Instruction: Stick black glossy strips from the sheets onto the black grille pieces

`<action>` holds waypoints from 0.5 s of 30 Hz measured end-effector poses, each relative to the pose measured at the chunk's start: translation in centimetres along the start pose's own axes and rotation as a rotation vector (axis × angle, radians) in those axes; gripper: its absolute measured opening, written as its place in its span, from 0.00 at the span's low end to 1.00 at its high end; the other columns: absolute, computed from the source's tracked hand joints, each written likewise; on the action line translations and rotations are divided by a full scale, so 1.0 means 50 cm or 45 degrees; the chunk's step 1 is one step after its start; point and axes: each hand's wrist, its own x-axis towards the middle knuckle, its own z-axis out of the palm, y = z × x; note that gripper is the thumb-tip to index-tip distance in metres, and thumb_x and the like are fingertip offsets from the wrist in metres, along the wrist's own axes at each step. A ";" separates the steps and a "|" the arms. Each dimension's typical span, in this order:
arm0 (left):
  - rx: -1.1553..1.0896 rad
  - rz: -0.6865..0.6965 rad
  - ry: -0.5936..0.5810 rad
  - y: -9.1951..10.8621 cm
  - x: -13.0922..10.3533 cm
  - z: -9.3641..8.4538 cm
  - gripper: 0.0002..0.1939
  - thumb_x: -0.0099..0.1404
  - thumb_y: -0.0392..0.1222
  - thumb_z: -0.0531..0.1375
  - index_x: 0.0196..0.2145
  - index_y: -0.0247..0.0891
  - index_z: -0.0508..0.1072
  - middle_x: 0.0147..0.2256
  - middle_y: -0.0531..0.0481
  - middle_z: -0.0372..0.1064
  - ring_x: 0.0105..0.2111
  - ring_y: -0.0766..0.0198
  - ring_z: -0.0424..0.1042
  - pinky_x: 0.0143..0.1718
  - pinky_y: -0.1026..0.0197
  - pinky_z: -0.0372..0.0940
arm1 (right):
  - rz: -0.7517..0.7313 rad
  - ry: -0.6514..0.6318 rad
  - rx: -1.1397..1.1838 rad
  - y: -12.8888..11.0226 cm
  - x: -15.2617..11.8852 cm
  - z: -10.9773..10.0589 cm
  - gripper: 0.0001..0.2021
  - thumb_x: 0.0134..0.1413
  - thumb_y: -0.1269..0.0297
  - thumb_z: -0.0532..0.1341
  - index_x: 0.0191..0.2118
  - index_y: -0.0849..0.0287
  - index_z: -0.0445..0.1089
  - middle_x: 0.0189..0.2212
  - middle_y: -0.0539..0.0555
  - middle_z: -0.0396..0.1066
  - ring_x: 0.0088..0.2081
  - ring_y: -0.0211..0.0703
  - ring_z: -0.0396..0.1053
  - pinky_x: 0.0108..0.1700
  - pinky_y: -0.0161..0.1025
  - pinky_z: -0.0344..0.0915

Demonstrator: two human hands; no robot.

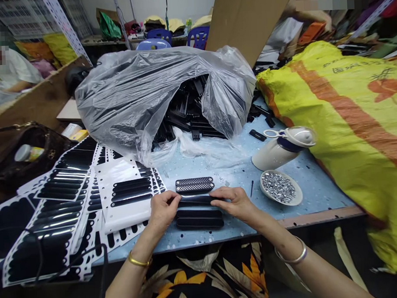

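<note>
A glossy black strip (196,200) is stretched level between my two hands. My left hand (165,209) pinches its left end, and my right hand (231,202) has fingers and thumb closed on its right end. Just in front of it, nearer to me, lie smooth black bars (199,219) side by side. Beyond the strip are textured black pieces (194,184) with a small round dot at the ends. To the left, a white sheet (122,217) carries several black strips like the held one.
Behind is a large clear plastic bag (134,90) of black parts. On the right are a bowl of small metal pieces (279,188), a white bottle (270,154) and a yellow sack (347,113). Sticker sheets (54,215) pile up at left. People sit at both sides.
</note>
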 end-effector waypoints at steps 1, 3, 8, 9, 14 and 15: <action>0.000 0.003 0.004 0.000 0.000 0.000 0.10 0.57 0.43 0.61 0.22 0.40 0.79 0.21 0.53 0.76 0.23 0.63 0.72 0.28 0.63 0.63 | -0.004 0.005 0.008 0.000 -0.001 0.000 0.07 0.56 0.62 0.66 0.38 0.53 0.82 0.33 0.55 0.82 0.35 0.47 0.79 0.39 0.41 0.76; -0.002 0.005 0.013 -0.001 -0.001 0.001 0.10 0.57 0.43 0.60 0.22 0.40 0.78 0.21 0.53 0.76 0.23 0.63 0.72 0.28 0.63 0.63 | -0.028 0.014 0.017 0.000 -0.004 0.000 0.07 0.56 0.63 0.66 0.38 0.54 0.82 0.34 0.55 0.82 0.36 0.47 0.79 0.39 0.42 0.77; 0.009 -0.005 0.002 -0.002 0.001 0.000 0.10 0.57 0.44 0.61 0.22 0.40 0.78 0.21 0.52 0.76 0.23 0.63 0.71 0.27 0.63 0.63 | -0.057 0.042 0.008 0.004 -0.010 0.006 0.08 0.57 0.63 0.65 0.40 0.54 0.81 0.36 0.55 0.82 0.37 0.46 0.80 0.41 0.42 0.77; 0.012 -0.008 -0.004 -0.002 0.001 -0.001 0.10 0.57 0.44 0.61 0.22 0.40 0.79 0.21 0.52 0.76 0.23 0.63 0.71 0.27 0.63 0.63 | -0.052 0.041 0.006 0.005 -0.010 0.008 0.08 0.57 0.63 0.65 0.40 0.54 0.81 0.36 0.55 0.82 0.37 0.46 0.80 0.40 0.42 0.77; 0.011 0.005 -0.002 0.000 0.001 -0.003 0.11 0.57 0.44 0.60 0.23 0.40 0.79 0.21 0.52 0.76 0.23 0.63 0.71 0.28 0.63 0.63 | -0.017 0.031 0.001 0.005 -0.011 0.000 0.08 0.55 0.64 0.66 0.39 0.56 0.81 0.34 0.55 0.82 0.35 0.46 0.79 0.37 0.40 0.76; 0.014 0.006 0.001 0.000 0.001 -0.002 0.11 0.57 0.44 0.60 0.23 0.40 0.79 0.21 0.52 0.76 0.23 0.63 0.71 0.28 0.63 0.63 | 0.003 0.029 -0.014 0.005 -0.013 -0.008 0.08 0.54 0.65 0.65 0.40 0.55 0.81 0.35 0.55 0.82 0.34 0.46 0.79 0.37 0.40 0.76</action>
